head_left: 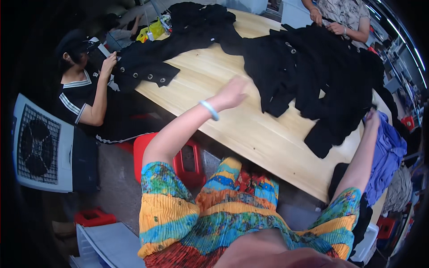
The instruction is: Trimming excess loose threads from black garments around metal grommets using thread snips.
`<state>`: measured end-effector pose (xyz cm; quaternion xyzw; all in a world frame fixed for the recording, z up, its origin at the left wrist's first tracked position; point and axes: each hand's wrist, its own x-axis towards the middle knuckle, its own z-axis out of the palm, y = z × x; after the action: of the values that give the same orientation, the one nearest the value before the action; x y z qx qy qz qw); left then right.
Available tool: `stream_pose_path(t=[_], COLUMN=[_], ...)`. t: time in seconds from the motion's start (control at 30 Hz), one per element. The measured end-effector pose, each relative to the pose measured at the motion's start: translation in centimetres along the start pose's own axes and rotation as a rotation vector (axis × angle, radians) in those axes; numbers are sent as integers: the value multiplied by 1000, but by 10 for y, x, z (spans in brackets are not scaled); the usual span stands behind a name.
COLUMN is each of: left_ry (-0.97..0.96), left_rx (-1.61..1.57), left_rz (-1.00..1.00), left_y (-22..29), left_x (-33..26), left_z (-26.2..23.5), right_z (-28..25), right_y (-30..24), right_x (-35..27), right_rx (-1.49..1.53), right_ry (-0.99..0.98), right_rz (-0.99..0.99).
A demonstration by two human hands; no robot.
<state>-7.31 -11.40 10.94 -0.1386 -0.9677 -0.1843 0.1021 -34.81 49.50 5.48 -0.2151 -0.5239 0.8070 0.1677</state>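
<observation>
Left hand (231, 93) blurred over wooden table (268, 147), right hand (372, 118) by black garments (319, 67); hands well apart. Can't tell either grip.

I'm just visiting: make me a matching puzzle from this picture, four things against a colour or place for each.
Things:
1. Left hand
2. Right hand
3. Bracelet
4. Draped cloth beside the right forearm

Colours or places:
A. Purple
B. Over the bare tabletop
C. Pale blue
D. At the edge of the black garments

Pairs: 1-B, 2-D, 3-C, 4-A

Head cam, L of pair (fisheye, curvy rim), down & fwd over nearby table (263, 136)
</observation>
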Motion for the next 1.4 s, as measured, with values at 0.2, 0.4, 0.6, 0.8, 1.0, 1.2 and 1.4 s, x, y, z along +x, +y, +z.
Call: stream_pose_path(t=[0.2,0.4,0.6,0.8,1.0,1.2,1.4], left_ry=[-149,-142,149,337,421,411,233], left_rx=[7,18,-12,-29,-114,-163,-162], left_rz=[-442,-620,-450,-573,-662,-715,-746], left_y=[-102,-139,-187,-252,-319,-347,-368], left_x=[-80,-103,-19,88,192,286,326], left_z=[36,27,12,-8,-19,-41,-25], right_z=[8,167,255,317,316,321,326], right_y=[-11,7,109,206,240,233,236], right_x=[-103,-252,-308,-345,-335,-336,-332], right_rx=[-286,-560,-932,-1209,-1169,-1270,-1277], right_ry=[220,-349,-753,-1116,-1038,-1044,-1065], right_rz=[-192,-343,-731,-796,-751,-601,-531])
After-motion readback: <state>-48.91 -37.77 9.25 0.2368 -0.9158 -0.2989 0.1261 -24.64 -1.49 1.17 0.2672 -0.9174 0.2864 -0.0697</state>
